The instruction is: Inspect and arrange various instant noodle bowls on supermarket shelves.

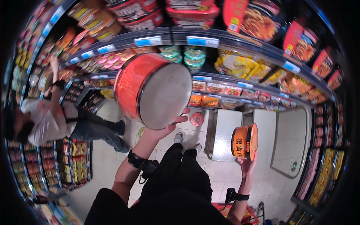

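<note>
My left hand [162,131] holds up a large red tub [129,84], likely instant noodles, in front of the shelves. The tub is tilted so its pale round base faces me, and my fingers show along the lower edge of that base. Lower and to the right, my right hand [248,165] grips a smaller orange instant noodle bowl [241,143] from below. Dark lettering runs along its side, and its round lid is turned to the right. Dark bands with small devices circle both my wrists.
Ahead, shelves [131,39] carry noodle bowls and yellow packets [240,64]. A person [52,118] at the left reaches toward a shelf. Pale box-like platforms [226,129] stand on the floor to the right. A red basket [250,217] shows at the lower edge. Round stickers [197,119] mark the floor.
</note>
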The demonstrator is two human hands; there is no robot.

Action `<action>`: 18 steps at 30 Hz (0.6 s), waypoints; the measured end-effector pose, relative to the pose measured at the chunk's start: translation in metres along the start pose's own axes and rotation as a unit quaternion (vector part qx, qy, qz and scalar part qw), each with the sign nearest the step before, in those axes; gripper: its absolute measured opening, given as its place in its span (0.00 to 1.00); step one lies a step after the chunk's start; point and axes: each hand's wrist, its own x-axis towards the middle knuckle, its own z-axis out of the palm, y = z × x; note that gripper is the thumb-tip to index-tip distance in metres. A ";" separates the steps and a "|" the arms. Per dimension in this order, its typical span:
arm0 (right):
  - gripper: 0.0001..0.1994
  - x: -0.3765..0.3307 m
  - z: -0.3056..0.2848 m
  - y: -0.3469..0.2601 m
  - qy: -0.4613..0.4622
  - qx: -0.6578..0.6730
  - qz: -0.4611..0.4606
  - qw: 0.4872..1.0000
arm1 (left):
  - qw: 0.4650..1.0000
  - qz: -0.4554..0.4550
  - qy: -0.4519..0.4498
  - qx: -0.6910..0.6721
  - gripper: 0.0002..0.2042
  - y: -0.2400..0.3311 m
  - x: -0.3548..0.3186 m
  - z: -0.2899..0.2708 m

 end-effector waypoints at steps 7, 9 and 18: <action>0.27 0.005 0.024 0.001 -0.045 -0.048 -0.016 0.998 | 0.982 0.018 -0.145 -0.122 0.22 0.004 -0.004 0.028; 0.27 0.005 0.030 0.001 -0.052 -0.060 -0.020 0.997 | 0.980 0.028 -0.163 -0.108 0.21 0.007 -0.010 0.034; 0.27 0.015 0.040 0.004 -0.036 -0.090 -0.014 0.995 | 0.970 0.012 -0.236 -0.055 0.22 0.012 -0.011 0.045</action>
